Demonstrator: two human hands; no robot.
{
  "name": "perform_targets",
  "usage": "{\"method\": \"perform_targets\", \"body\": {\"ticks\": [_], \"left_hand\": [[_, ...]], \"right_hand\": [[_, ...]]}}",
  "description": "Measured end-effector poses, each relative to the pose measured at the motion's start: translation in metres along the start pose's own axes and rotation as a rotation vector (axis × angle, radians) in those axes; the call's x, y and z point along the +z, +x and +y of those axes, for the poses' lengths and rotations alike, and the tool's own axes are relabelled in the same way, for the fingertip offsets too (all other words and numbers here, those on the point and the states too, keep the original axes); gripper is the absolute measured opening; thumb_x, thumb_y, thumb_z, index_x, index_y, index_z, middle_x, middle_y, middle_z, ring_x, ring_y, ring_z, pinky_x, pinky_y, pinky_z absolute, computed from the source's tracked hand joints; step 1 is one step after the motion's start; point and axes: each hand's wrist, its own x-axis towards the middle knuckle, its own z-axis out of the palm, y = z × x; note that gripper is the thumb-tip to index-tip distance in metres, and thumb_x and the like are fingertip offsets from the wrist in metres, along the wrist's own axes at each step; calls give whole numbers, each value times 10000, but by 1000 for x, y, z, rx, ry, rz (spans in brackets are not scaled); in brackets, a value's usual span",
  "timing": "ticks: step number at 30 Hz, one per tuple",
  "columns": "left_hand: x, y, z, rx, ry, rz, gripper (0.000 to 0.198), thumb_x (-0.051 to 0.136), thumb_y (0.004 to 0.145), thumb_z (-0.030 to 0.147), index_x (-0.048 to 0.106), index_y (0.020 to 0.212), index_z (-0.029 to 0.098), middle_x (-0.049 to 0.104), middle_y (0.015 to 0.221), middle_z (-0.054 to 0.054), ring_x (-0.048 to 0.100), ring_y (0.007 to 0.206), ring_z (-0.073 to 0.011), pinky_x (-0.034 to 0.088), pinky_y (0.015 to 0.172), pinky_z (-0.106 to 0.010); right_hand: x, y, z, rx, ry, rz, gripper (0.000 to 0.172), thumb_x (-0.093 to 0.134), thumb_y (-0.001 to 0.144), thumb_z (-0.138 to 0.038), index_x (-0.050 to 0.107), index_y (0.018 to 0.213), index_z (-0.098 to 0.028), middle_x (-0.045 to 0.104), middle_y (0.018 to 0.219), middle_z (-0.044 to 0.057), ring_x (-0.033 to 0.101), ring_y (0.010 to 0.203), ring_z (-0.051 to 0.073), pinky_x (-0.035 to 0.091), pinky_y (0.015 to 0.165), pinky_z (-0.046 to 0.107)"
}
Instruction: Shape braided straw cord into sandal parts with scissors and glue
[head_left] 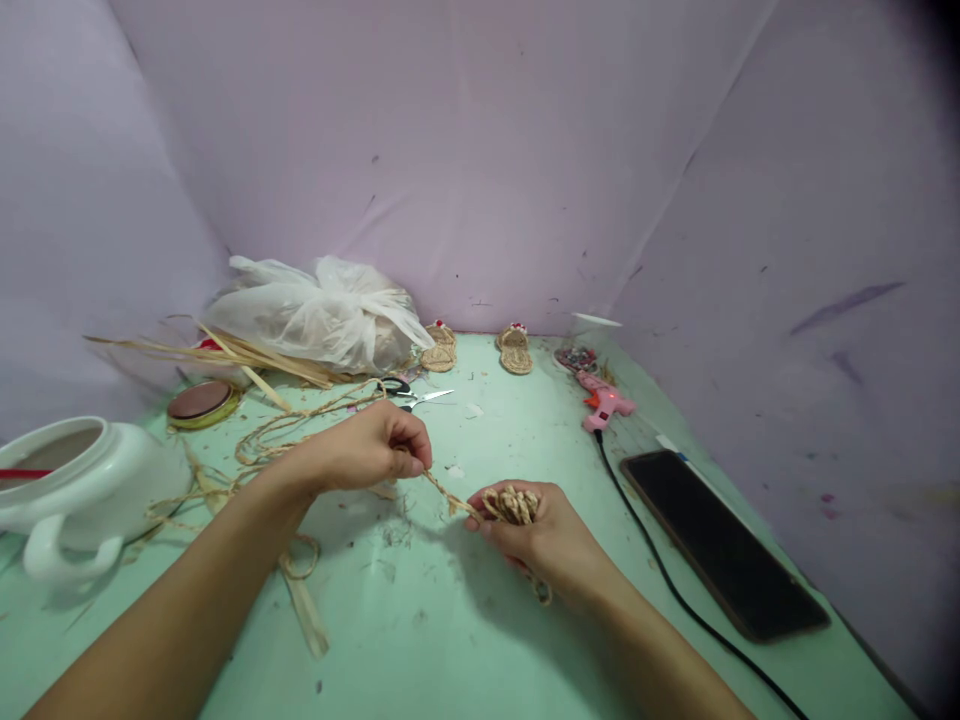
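Observation:
A bundle of twisted straw cord [511, 504] lies coiled in my right hand [551, 530], whose fingers are wrapped round it; a loop hangs below the palm. From the bundle a short stretch of the same cord runs up and left to my left hand [390, 445], which pinches it between thumb and fingers. More cord [259, 440] trails loosely over the table to the left, partly hidden behind my left forearm. Just beyond my left hand lie scissors [431, 397] with black handles, their blades apart.
At the left stand a white ceramic pot [135, 480], a round tin [201, 402], straw strips [285, 365] and a tied plastic bag [322, 315]. Two tiny woven sandals [515, 352] sit by the back wall. Rightward lie a pink glue gun [604, 402], its black cable [660, 565] and a phone [720, 540].

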Motion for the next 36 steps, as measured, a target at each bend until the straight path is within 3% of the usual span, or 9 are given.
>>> {"method": "perform_targets", "body": {"ticks": [5, 16, 19, 22, 27, 32, 36], "left_hand": [[0, 0, 1, 6, 4, 1, 101, 558, 639, 226, 598, 670, 139, 467, 551, 37, 371, 527, -88, 272, 489, -196], [5, 3, -3, 1, -43, 1, 118, 569, 643, 231, 603, 714, 144, 467, 544, 51, 376, 509, -80, 284, 481, -196], [6, 6, -5, 16, -19, 97, 172, 575, 656, 278, 619, 761, 149, 566, 628, 24, 476, 575, -106, 351, 530, -205], [2, 11, -12, 11, 140, 266, 236, 531, 700, 332, 638, 821, 160, 643, 749, -7, 557, 684, -143, 406, 602, -224], [-8, 21, -35, -137, 456, 535, 189, 478, 716, 285, 626, 739, 170, 632, 671, -16, 566, 659, -169, 385, 574, -246], [-7, 29, -51, -199, 652, 640, 199, 442, 735, 229, 630, 790, 196, 657, 802, -53, 584, 774, -212, 392, 615, -274], [-2, 40, -58, -223, 793, 650, 244, 445, 730, 205, 643, 872, 205, 650, 935, -92, 567, 911, -260, 417, 687, -307]], "right_hand": [[2, 1, 2, -11, -26, 10, 140, 680, 574, -219, 615, 667, -138, 434, 433, -77, 324, 364, 48, 234, 350, 192], [0, 0, 1, -34, -20, -17, 243, 670, 588, -320, 647, 713, -112, 457, 452, -59, 281, 375, 43, 187, 375, 208], [1, 0, 1, -23, 10, -49, 222, 665, 581, -331, 621, 645, -123, 485, 455, -48, 289, 364, 42, 177, 368, 210], [0, 3, 5, 38, 66, -53, 223, 649, 592, -351, 570, 569, -145, 466, 415, -57, 279, 327, 38, 169, 346, 206], [0, 8, 12, 100, 75, -47, 245, 628, 616, -369, 544, 534, -154, 364, 316, -86, 251, 282, 36, 150, 322, 197], [-1, 8, 12, 91, 61, -48, 240, 630, 612, -362, 540, 533, -153, 362, 301, -84, 248, 281, 32, 149, 318, 191], [0, 8, 11, 106, 70, -48, 228, 637, 594, -354, 540, 535, -156, 386, 310, -78, 244, 274, 33, 138, 308, 195]]}}
